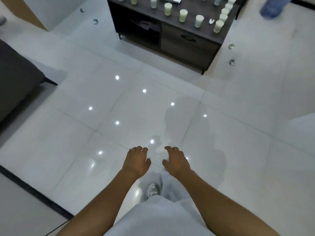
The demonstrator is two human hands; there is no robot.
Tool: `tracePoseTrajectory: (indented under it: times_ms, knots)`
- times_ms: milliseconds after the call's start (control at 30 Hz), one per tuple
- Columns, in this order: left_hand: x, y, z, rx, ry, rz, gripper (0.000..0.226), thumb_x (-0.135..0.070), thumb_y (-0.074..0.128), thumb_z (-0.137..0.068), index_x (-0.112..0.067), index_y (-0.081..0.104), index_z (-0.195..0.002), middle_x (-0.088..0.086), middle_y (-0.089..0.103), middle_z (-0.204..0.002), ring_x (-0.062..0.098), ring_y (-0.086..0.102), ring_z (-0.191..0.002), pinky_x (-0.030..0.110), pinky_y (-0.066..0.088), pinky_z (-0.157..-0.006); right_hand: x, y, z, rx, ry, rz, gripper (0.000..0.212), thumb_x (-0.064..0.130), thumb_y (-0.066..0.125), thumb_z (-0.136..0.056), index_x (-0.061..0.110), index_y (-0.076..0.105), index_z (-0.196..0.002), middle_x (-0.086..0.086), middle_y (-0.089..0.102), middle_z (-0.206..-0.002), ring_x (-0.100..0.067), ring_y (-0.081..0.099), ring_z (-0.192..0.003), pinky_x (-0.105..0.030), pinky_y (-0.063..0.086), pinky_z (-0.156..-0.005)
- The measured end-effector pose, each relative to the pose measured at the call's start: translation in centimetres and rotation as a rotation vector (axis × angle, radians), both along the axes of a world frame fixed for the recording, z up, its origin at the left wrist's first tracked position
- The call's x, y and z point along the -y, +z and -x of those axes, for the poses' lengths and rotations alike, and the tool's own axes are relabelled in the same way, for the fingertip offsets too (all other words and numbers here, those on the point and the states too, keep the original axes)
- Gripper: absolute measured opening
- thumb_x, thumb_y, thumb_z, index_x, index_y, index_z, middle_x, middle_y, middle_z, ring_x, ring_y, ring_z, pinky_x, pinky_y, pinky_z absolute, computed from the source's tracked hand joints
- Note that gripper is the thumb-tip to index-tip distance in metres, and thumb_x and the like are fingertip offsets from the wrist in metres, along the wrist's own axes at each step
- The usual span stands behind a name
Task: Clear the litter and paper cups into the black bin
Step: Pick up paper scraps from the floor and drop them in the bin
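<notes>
Several pale paper cups (183,15) stand on the dark low table (190,48) at the top of the head view. Crumpled bits of litter lie on the white floor: two left of the table (95,21) and two at its right corner (232,62). A small white scrap (211,21) sits among the cups. My left hand (137,160) and my right hand (175,160) hang side by side over the floor, far short of the table, fingers loosely curled, holding nothing. No black bin is visible.
A dark grey sofa (18,79) fills the left side. A blue water bottle (272,7) lies at the top right. My shoe (153,189) shows below the hands. Glossy tiles with light reflections stretch between me and the table.
</notes>
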State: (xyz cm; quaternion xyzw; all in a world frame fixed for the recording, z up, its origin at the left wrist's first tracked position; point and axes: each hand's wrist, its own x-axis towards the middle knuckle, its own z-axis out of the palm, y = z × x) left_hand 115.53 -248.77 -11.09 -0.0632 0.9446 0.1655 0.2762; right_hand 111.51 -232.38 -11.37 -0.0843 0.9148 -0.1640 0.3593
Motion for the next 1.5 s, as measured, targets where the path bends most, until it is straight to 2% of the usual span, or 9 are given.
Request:
tracePoseTrajectory:
  times_ms: [200,467,633,800,1033,1200,1500]
  knots:
    - [5.7,-0.8,8.2,0.013,0.153,-0.005,0.048,-0.034,0.042,-0.097,-0.013,0.040,-0.139,0.007,0.049,-0.134,0.024,0.043,-0.124,0.029,0.029,-0.107,6.2,-1.0,10.1,0.006,0.169,-0.013,0.057,0.032,0.049,-0.094,0.021,0.032,-0.146,-0.007,0.040,-0.144,-0.026,0.046,-0.121,-0.038,0.042,-0.100]
    - [13.4,-0.2,24.4,-0.008,0.308,0.003,0.047,-0.034,0.042,-0.097,-0.013,0.042,-0.138,0.007,0.051,-0.135,0.022,0.045,-0.123,0.029,0.031,-0.105,15.0,-0.6,28.8,-0.064,0.421,-0.048,0.054,0.027,0.048,-0.095,0.021,0.031,-0.146,-0.007,0.039,-0.144,-0.028,0.044,-0.123,-0.035,0.041,-0.098]
    - [18.7,1.0,31.8,-0.024,0.400,-0.003,0.045,-0.032,0.043,-0.096,-0.013,0.043,-0.137,0.007,0.051,-0.134,0.023,0.045,-0.123,0.029,0.030,-0.106,21.1,0.4,37.9,-0.085,0.499,-0.067,0.053,0.025,0.046,-0.095,0.020,0.032,-0.145,-0.008,0.039,-0.142,-0.028,0.044,-0.122,-0.036,0.039,-0.097]
    - [25.6,0.5,38.1,-0.032,0.474,-0.028,0.040,-0.031,0.046,-0.094,-0.014,0.050,-0.130,0.005,0.056,-0.125,0.022,0.051,-0.114,0.027,0.034,-0.099,28.6,0.0,45.5,-0.078,0.562,-0.071,0.052,0.026,0.047,-0.095,0.020,0.033,-0.144,-0.008,0.041,-0.140,-0.029,0.044,-0.121,-0.036,0.040,-0.096]
    - [39.8,-0.8,49.4,-0.029,0.503,-0.066,0.039,-0.031,0.047,-0.094,-0.012,0.050,-0.129,0.008,0.057,-0.124,0.024,0.050,-0.116,0.028,0.033,-0.098,43.3,-1.0,56.5,-0.063,0.552,-0.069,0.052,0.028,0.048,-0.095,0.019,0.033,-0.144,-0.009,0.041,-0.140,-0.030,0.044,-0.121,-0.036,0.041,-0.096]
    - [49.8,-0.4,56.9,-0.027,0.491,-0.048,0.046,-0.032,0.046,-0.096,-0.012,0.045,-0.137,0.009,0.054,-0.129,0.025,0.047,-0.120,0.030,0.032,-0.103,53.4,-0.5,64.0,-0.056,0.492,-0.023,0.052,0.026,0.048,-0.094,0.020,0.034,-0.144,-0.008,0.041,-0.141,-0.029,0.044,-0.123,-0.036,0.041,-0.096]
    - [63.3,-0.9,71.4,0.012,0.472,-0.042,0.046,-0.033,0.044,-0.096,-0.012,0.043,-0.138,0.009,0.051,-0.130,0.026,0.046,-0.121,0.030,0.033,-0.102,65.5,-1.0,78.5,-0.002,0.449,-0.034,0.052,0.028,0.050,-0.094,0.021,0.035,-0.144,-0.008,0.039,-0.143,-0.029,0.043,-0.124,-0.037,0.041,-0.097]
